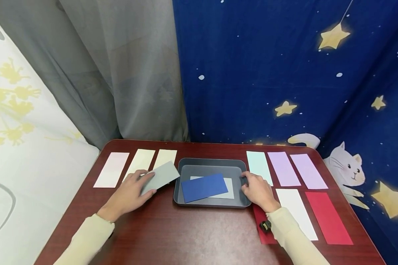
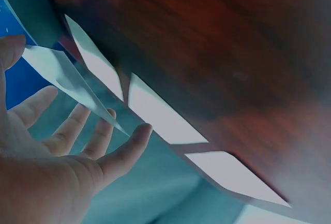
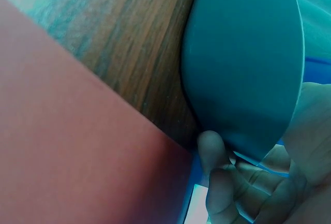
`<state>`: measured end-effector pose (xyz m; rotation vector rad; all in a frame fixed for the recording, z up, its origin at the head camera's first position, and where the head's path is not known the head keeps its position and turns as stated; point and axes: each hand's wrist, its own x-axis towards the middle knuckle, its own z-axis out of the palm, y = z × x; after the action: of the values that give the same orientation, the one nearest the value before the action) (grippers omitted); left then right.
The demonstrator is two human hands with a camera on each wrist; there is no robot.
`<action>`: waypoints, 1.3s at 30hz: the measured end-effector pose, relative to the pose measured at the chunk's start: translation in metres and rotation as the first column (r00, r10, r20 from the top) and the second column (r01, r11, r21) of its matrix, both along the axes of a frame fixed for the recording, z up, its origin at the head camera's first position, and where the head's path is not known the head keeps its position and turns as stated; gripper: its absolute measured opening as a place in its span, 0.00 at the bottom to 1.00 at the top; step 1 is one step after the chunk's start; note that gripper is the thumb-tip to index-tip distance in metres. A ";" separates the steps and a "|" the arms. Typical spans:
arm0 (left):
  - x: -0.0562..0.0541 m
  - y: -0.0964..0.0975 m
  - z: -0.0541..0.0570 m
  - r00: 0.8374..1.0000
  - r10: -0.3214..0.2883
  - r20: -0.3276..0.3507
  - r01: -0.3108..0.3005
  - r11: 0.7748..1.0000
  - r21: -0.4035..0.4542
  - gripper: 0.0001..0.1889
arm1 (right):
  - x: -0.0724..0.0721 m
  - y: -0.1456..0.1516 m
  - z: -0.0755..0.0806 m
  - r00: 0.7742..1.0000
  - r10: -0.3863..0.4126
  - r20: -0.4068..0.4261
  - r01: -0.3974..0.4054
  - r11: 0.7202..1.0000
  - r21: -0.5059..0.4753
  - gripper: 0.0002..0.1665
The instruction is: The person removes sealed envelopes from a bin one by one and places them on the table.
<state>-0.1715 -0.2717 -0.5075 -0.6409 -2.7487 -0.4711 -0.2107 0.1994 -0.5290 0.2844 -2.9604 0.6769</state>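
My left hand (image 1: 127, 191) holds a pale grey-green paper card (image 1: 162, 177) raised beside the left end of a dark grey tray (image 1: 212, 168). In the left wrist view this card (image 2: 70, 81) lies between the thumb and the spread fingers. Inside the tray a blue card (image 1: 203, 188) lies askew across a light grey card (image 1: 230, 189), covering most of it. My right hand (image 1: 258, 189) grips the tray's right rim. The right wrist view shows its curled fingers (image 3: 220, 182) at the lower edge of the tray wall (image 3: 240, 63), with the thumb on the other side.
Left of the tray lie a pinkish-white card (image 1: 111, 170) and two cream cards, one (image 1: 142, 160) partly behind my left hand. On the right are a mint card (image 1: 258, 165), two lilac cards (image 1: 284, 169), a white card (image 1: 296, 213) and two red cards (image 1: 329, 219). Curtains hang behind the table.
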 end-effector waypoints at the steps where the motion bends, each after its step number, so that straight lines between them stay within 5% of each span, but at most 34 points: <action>1: 0.004 -0.006 -0.001 1.000 0.007 -0.010 -0.007 1.000 0.005 0.30 | 0.000 0.000 0.000 1.000 0.001 -0.001 -0.001 1.000 -0.001 0.23; 19: 0.069 -0.082 -0.037 0.981 0.189 -0.032 -0.189 0.982 0.023 0.32 | -0.001 -0.001 -0.001 1.000 0.004 0.009 -0.004 1.000 0.002 0.23; 27: 0.088 -0.105 -0.042 0.954 0.297 -0.044 -0.294 0.954 0.051 0.29 | -0.001 0.000 0.000 1.000 -0.004 0.008 0.004 1.000 -0.002 0.24; 33: 0.099 -0.120 -0.050 0.930 0.349 -0.116 -0.340 0.936 0.089 0.27 | 0.000 0.000 -0.001 1.000 -0.006 0.022 0.007 1.000 -0.012 0.24; 39: 0.109 -0.129 -0.051 0.908 0.420 -0.015 -0.419 0.908 0.019 0.30 | -0.001 0.000 -0.003 1.000 0.000 0.015 0.000 1.000 -0.010 0.24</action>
<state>-0.0628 -0.4005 -0.5585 -0.0361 -2.7488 -0.3793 -0.2117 0.1990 -0.5316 0.2792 -2.9703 0.6971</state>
